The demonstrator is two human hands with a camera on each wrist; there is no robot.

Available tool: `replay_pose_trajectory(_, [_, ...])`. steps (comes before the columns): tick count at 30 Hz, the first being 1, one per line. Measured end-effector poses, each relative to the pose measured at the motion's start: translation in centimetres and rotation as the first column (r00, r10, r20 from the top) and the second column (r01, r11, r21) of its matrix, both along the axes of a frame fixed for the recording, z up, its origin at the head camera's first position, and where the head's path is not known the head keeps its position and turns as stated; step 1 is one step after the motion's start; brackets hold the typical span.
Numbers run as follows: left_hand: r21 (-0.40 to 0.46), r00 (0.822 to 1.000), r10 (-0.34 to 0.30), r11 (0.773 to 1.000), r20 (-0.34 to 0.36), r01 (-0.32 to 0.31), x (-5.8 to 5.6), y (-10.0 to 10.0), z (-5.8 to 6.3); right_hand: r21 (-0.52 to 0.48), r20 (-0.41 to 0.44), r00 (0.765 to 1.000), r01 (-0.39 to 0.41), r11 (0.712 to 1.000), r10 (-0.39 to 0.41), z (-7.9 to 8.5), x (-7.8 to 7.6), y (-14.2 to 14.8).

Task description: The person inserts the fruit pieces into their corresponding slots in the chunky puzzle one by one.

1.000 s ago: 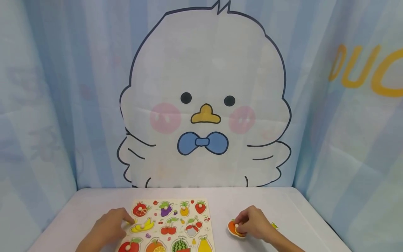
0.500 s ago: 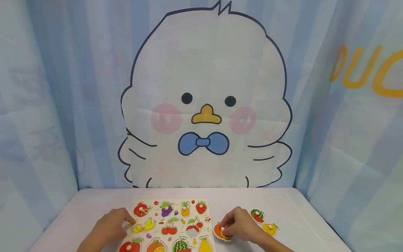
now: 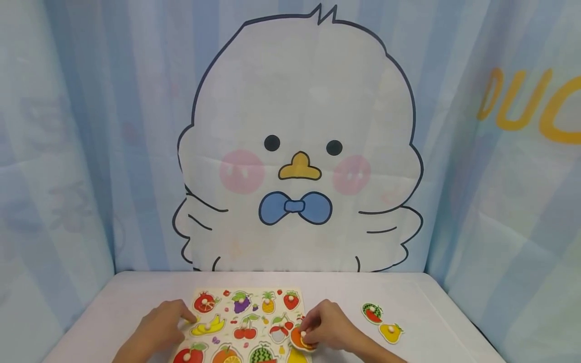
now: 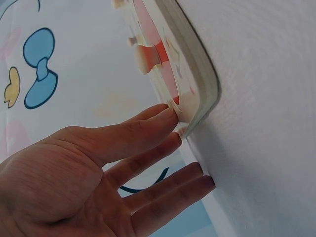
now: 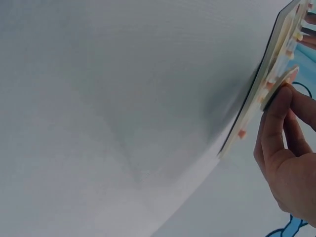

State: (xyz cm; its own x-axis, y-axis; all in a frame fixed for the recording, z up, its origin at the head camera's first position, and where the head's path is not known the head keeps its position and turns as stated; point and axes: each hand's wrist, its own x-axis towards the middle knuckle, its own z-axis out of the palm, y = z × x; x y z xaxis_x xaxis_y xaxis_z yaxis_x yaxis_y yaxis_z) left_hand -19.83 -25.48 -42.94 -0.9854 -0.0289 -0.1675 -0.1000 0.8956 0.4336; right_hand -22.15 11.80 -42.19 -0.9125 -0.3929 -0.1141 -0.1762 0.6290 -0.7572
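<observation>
A cream fruit puzzle board (image 3: 255,318) with knobbed pictures lies at the front of the table. At its left edge rests my left hand (image 3: 159,325); in the left wrist view its thumb (image 4: 153,126) touches the board's corner, fingers extended beside it. My right hand (image 3: 333,327) pinches an orange puzzle piece (image 3: 295,339) by its white knob, over the board's right edge. In the right wrist view this piece (image 5: 277,89) is tilted above the board. It overlaps the pear picture (image 3: 297,356) in the head view.
A watermelon piece (image 3: 372,313) and a yellow pear piece (image 3: 391,333) lie on the white table (image 3: 436,312) to the right. Behind the table hangs a blue striped curtain (image 3: 150,227) with a duck drawing.
My right hand has carried the orange piece leftward from the table to over the board's right edge, uncovering the watermelon and pear pieces. My left hand stays at the board.
</observation>
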Motion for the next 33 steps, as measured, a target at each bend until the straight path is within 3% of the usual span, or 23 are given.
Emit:
replay_pose_trajectory(8, [0.007,1.0,0.0,1.0,-0.004,0.0,0.3,0.2,0.1,-0.046,0.005,0.998,-0.066,0.997,0.067,-0.3,0.4,-2.3])
replay_pose_trajectory(18, [-0.008,1.0,-0.003,1.0,-0.005,0.003,0.2,0.2,0.3,-0.007,0.039,0.995,-0.089,0.996,0.09,-0.1,0.8,-5.5])
replay_pose_trajectory(33, [-0.013,1.0,-0.009,1.0,-0.02,0.008,0.6,0.4,0.9,0.042,-0.043,0.972,-0.229,0.973,0.23,-0.2,2.1,-10.4])
